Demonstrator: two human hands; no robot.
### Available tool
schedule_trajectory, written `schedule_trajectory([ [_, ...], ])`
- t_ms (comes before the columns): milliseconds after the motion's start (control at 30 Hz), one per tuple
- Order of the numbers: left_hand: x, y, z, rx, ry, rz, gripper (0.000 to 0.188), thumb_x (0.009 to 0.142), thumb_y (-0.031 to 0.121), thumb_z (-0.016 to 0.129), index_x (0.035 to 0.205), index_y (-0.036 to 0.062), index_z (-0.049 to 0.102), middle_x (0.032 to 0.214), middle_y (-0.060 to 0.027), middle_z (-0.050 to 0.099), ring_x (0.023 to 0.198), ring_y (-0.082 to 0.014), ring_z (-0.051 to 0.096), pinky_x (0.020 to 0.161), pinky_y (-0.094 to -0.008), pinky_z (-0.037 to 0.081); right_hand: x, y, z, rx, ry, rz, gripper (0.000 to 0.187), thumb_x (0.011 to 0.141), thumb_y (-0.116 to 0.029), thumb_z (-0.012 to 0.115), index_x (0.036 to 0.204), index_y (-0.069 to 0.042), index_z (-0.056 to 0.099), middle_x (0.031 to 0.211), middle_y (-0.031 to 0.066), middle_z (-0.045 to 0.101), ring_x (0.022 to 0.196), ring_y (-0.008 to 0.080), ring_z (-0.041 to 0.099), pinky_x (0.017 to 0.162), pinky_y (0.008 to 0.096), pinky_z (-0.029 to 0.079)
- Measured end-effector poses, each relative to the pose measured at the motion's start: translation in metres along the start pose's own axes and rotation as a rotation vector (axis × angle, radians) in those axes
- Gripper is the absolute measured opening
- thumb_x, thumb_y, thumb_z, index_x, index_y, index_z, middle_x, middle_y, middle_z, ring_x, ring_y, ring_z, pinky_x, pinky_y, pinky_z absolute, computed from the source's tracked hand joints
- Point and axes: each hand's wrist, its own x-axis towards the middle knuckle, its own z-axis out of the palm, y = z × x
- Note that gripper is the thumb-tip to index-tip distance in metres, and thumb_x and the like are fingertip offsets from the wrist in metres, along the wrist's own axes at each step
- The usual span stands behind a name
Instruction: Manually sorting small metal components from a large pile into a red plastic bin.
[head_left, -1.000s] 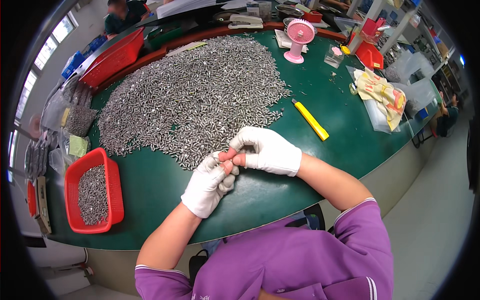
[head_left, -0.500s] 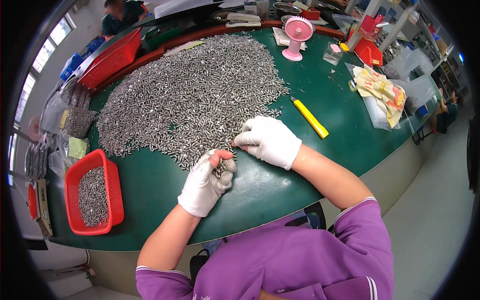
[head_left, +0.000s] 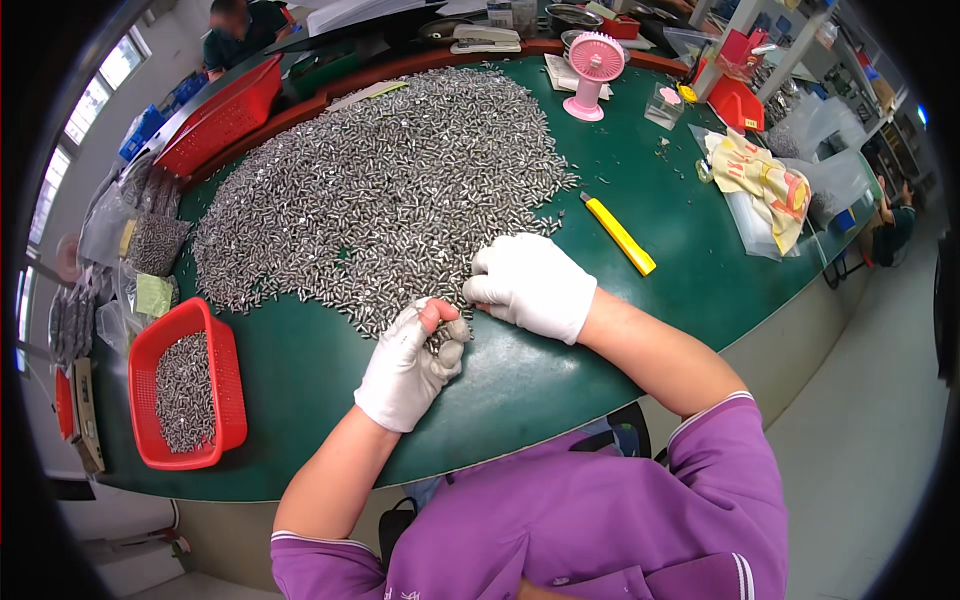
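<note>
The gloved left hand (head_left: 403,372), at the lower middle of the frame, is curled around a few metal pins (head_left: 437,343), its bent fingers making a cup that seems to keep them from rolling away. The gloved right hand (head_left: 530,288), just right of it, bends its fingers down at the lower edge of the pile (head_left: 390,180); whether they grip a pin is hidden. The pile of loose pins spreads across the upper middle of the green table (head_left: 560,400), probably for easy reach. At lower left, a red basket (head_left: 236,400) contains more pins, its walls keeping them apart. Toward the upper right, a yellow knife (head_left: 620,236) lies and a pink fan (head_left: 598,62) stands, both clear of the hands.
</note>
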Motion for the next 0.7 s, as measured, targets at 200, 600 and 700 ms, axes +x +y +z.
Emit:
schedule_trajectory([
  [200, -0.001, 0.000, -0.001, 0.007, 0.000, 0.002, 0.017, 0.094, 0.028, 0.056, 0.098, 0.0113, 0.056, 0.086, -0.0020, 0.059, 0.064, -0.0078, 0.050, 0.059, -0.0212, 0.041, 0.000, 0.003, -0.007, -0.005, 0.008, 0.074, 0.012, 0.071, -0.017, 0.066, 0.078, -0.010, 0.059, 0.078, 0.0070, 0.056, 0.075, 0.0281, 0.057, 0.065, 0.0409, 0.046],
  [600, -0.002, -0.001, 0.005, 0.103, -0.060, -0.103, 0.013, 0.090, 0.022, 0.064, 0.095, 0.0105, 0.060, 0.080, 0.0024, 0.061, 0.062, -0.0039, 0.049, 0.056, -0.0171, 0.039, 0.000, -0.007, -0.013, 0.407, 0.103, -0.051, 0.022, 0.080, -0.030, 0.065, 0.085, -0.008, 0.062, 0.091, 0.0078, 0.060, 0.087, 0.0286, 0.059, 0.077, 0.0377, 0.048],
  [700, -0.001, -0.001, 0.004, 0.093, -0.067, -0.112, 0.013, 0.090, 0.022, 0.064, 0.094, 0.0106, 0.060, 0.080, 0.0022, 0.060, 0.062, -0.0041, 0.049, 0.055, -0.0171, 0.039, -0.001, -0.007, -0.013, 0.474, 0.099, -0.041, 0.020, 0.080, -0.027, 0.066, 0.085, -0.008, 0.064, 0.090, 0.0079, 0.060, 0.086, 0.0282, 0.059, 0.077, 0.0374, 0.048],
])
